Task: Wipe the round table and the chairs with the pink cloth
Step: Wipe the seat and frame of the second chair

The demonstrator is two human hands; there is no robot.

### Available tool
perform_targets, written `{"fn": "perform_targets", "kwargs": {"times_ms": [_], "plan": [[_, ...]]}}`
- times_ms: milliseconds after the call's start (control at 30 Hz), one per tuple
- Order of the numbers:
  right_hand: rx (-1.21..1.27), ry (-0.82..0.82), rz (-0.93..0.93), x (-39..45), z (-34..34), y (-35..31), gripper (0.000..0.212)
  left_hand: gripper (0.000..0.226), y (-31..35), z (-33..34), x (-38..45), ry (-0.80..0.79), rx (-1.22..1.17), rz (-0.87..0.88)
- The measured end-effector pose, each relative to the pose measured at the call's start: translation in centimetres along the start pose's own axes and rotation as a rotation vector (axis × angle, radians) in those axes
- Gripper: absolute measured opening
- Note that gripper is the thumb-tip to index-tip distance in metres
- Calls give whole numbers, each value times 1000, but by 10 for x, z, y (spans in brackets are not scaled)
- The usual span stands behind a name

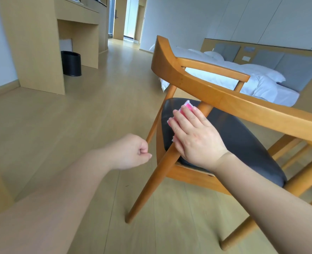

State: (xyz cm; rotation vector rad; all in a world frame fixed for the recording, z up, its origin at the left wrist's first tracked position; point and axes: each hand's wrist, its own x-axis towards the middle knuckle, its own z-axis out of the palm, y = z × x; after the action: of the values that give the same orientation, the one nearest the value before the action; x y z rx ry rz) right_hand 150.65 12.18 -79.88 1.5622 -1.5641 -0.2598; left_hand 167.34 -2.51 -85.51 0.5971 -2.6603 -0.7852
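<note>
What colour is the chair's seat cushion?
Dark grey, nearly black, on the chair seat; the head view shows it, the only view there is.

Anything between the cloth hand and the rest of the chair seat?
Yes. The right hand presses the pink cloth on the dark seat, and a wooden armrest post stands right beside the fingers, with the armrest above it.

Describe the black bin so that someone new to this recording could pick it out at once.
Start at the tall light-wood cabinet along the wall on the left of the head view and look into its open recess at floor level. The black bin stands there on the floor, in front of a white board; it is the only dark, round thing on that side.
</note>
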Motion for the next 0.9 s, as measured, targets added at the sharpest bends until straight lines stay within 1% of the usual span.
{"fn": "perform_targets", "kwargs": {"times_ms": [167,333,400,567,667,767,900], "plan": [[-5,-85,-98,-17,18,-41,47,38,-1,-4,0,7,15,11],[-40,-361,-253,-41,40,-103,58,34,-11,13,-11,-55,21,5],[-41,-414,-258,-46,47,-115,58,33,-16,19,-14,-75,11,-13],[18,-399,-275,-42,52,-119,63,29,-35,18,-17,-101,-13,-55],[22,-398,-302,-44,45,-111,64,30,-45,20,-18,-84,-21,-83],[-15,-319,-304,-36,29,-87,62,29,-51,21,-18,-39,-45,-113],[-63,-255,-231,-19,0,-42,58,30,-52,18,-16,-6,-52,-135]]}}
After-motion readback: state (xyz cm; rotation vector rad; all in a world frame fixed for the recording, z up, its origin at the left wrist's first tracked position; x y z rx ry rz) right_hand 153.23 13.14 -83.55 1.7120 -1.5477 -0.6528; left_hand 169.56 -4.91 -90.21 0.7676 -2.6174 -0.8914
